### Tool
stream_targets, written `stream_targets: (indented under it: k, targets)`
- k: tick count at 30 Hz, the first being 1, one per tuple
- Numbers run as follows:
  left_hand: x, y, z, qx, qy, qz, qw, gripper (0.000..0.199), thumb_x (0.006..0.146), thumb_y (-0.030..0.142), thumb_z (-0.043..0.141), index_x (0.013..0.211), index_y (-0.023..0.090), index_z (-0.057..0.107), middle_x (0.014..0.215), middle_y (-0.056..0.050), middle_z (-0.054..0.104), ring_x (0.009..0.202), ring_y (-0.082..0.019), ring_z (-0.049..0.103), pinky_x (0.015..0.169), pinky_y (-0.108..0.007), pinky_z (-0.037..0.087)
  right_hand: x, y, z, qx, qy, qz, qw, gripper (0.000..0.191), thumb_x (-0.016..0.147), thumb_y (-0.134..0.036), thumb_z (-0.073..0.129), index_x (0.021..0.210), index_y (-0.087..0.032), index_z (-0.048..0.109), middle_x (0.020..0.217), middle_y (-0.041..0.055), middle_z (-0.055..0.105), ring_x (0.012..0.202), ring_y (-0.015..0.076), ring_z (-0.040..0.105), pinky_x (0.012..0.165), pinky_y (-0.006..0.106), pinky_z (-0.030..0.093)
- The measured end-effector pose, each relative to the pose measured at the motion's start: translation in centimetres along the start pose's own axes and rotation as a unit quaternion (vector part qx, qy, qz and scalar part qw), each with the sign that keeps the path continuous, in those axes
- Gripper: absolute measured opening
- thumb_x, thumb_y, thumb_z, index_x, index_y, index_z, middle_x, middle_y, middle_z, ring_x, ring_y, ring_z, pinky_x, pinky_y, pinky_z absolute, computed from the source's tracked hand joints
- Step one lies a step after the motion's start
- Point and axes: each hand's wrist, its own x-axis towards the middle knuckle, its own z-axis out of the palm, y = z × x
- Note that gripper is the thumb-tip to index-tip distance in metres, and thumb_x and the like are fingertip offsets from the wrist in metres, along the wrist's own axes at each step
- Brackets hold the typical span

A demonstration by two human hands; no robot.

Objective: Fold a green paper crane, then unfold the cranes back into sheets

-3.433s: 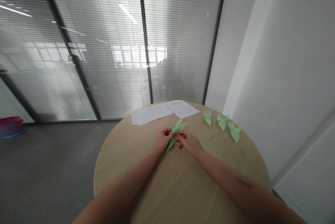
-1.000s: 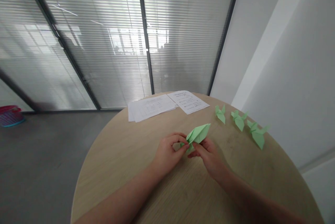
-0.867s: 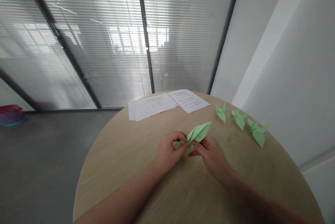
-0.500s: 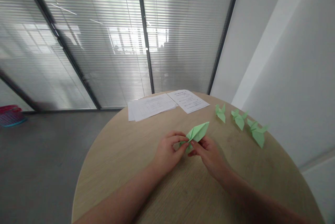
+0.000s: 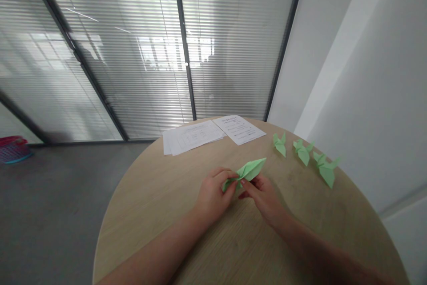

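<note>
A folded piece of light green origami paper [image 5: 252,169] is held between both hands above the middle of the table. My left hand [image 5: 215,192] pinches its lower left end, with thumb and fingers closed on the folds. On the near right side, my right hand [image 5: 265,196] grips the same piece, its thumb in front and its fingers partly hidden behind. A broad pointed flap sticks out to the upper right. The folds under the fingertips are partly covered.
Three green origami figures, a small one [image 5: 279,144], a middle one [image 5: 303,151] and a right one [image 5: 326,168], stand along the right edge of the round wooden table [image 5: 140,214]. Printed sheets [image 5: 196,136] lie at the back. A red and blue basket [image 5: 14,149] sits on the floor.
The flap of the green origami paper looks narrower and tilted lower than before. More green folds show between the left thumb and fingers. Both hands stay in nearly the same place.
</note>
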Motion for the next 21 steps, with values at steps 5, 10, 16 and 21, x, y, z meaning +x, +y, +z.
stream_targets:
  k: [5, 10, 16, 21]
  targets:
    - [0.13, -0.12, 0.10, -0.078, 0.001, -0.079, 0.994, 0.027, 0.082, 0.016, 0.065, 0.110, 0.018, 0.067, 0.086, -0.003, 0.072, 0.082, -0.019, 0.070, 0.082, -0.034, 0.056, -0.02, -0.09, -0.06, -0.015, -0.015, -0.005, 1.000, 0.034, 0.079, -0.049, 0.080, 0.099, -0.022, 0.072, 0.097, 0.0072, 0.074, 0.084, 0.0237, 0.070, 0.065, 0.035, 0.061]
    - [0.44, 0.41, -0.44, -0.078, -0.038, -0.034, 0.996, 0.020, 0.083, 0.015, 0.063, 0.101, 0.019, 0.070, 0.087, -0.003, 0.070, 0.084, -0.019, 0.066, 0.082, -0.034, 0.053, 0.07, 0.10, -0.11, -0.013, -0.032, -0.017, 0.999, 0.032, 0.079, -0.047, 0.079, 0.099, -0.023, 0.071, 0.095, 0.0062, 0.074, 0.084, 0.0235, 0.070, 0.065, 0.034, 0.061]
    - [0.30, 0.81, -0.74, -0.049, -0.055, 0.014, 0.997, 0.019, 0.088, 0.024, 0.070, 0.106, 0.019, 0.070, 0.101, -0.008, 0.073, 0.094, -0.022, 0.067, 0.085, -0.034, 0.052, 0.03, 0.25, -0.10, -0.018, -0.027, -0.037, 0.999, 0.028, 0.080, -0.044, 0.077, 0.096, -0.023, 0.068, 0.091, 0.0044, 0.072, 0.082, 0.0224, 0.070, 0.065, 0.034, 0.062]
    - [0.28, 0.75, -0.70, -0.037, -0.049, 0.005, 0.998, 0.020, 0.094, 0.024, 0.063, 0.110, 0.020, 0.072, 0.095, -0.007, 0.074, 0.087, -0.020, 0.068, 0.081, -0.033, 0.053, 0.01, -0.08, 0.06, -0.016, 0.001, -0.044, 0.999, 0.035, 0.078, -0.041, 0.080, 0.102, -0.025, 0.061, 0.098, 0.0044, 0.072, 0.089, 0.0235, 0.072, 0.065, 0.033, 0.063]
